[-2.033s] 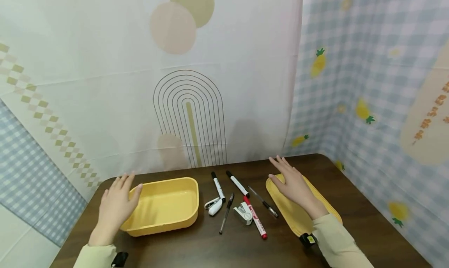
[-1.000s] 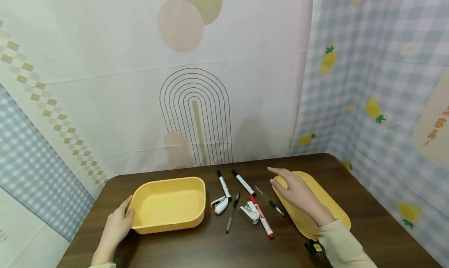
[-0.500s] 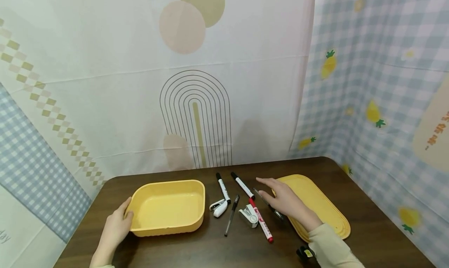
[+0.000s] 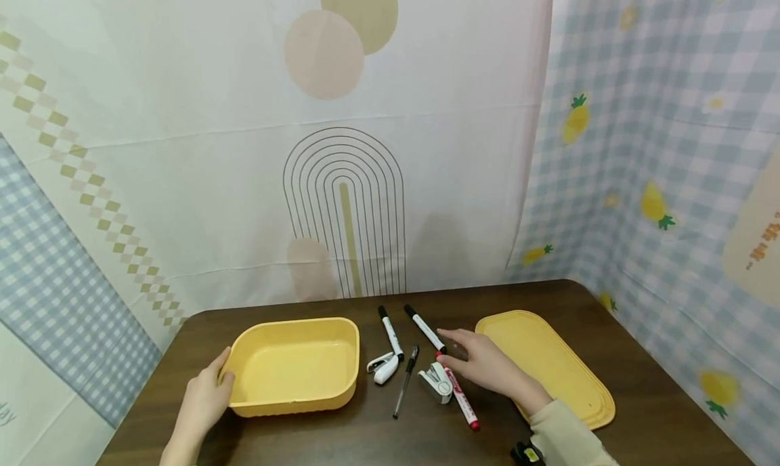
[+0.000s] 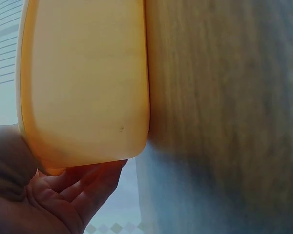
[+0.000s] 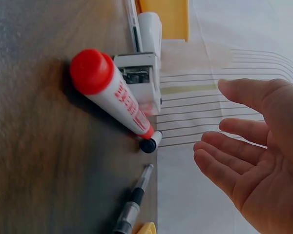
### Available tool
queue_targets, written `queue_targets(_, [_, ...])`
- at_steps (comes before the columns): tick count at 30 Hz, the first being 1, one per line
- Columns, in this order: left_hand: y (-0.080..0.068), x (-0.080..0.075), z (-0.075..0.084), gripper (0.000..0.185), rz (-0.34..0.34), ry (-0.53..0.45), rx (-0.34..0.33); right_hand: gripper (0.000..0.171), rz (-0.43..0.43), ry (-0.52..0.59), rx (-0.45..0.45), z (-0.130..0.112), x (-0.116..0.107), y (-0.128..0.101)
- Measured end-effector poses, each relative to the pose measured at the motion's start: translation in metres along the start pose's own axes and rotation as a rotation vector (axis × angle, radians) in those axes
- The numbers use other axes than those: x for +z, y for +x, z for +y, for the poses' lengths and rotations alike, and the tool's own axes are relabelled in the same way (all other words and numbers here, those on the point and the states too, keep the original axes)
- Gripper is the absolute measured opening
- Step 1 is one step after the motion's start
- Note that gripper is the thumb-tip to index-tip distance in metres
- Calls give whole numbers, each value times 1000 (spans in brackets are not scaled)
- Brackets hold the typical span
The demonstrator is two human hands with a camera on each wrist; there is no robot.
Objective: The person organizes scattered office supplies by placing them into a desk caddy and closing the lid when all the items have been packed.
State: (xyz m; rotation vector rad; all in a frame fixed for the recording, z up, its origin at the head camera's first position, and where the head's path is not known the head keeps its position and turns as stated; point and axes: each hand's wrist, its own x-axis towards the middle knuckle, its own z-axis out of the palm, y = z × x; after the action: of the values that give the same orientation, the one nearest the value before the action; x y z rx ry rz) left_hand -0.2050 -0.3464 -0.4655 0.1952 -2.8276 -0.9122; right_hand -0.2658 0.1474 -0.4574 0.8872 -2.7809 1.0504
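My left hand grips the left end of a yellow plastic box, thumb at the rim and fingers along the outside in the left wrist view. Over the right side of the pens hovers my right hand, fingers spread and holding nothing. Its fingertips are close to a red-capped marker and a black-capped marker. A white mini stapler lies against the red-capped marker. One clear-barrelled pen shows in the right wrist view, hidden by my hand in the head view.
Further left lie another white mini stapler, a second black-capped marker and a black-gripped pen. A flat yellow lid lies at the right, partly under my forearm. Patterned cloth hangs behind the dark wooden table.
My left hand came down from above the box and took hold of its left end. My right hand moved left and lower, from over the lid to beside the red-capped marker.
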Motion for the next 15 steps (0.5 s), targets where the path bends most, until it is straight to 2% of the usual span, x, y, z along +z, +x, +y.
queue_targets(9, [-1, 0, 2, 53, -3, 2, -14, 59, -54, -40, 34, -1, 10, 0])
queue_targets(15, [-2, 0, 1, 53, -4, -6, -16, 63, -87, -11, 45, -2, 13, 0])
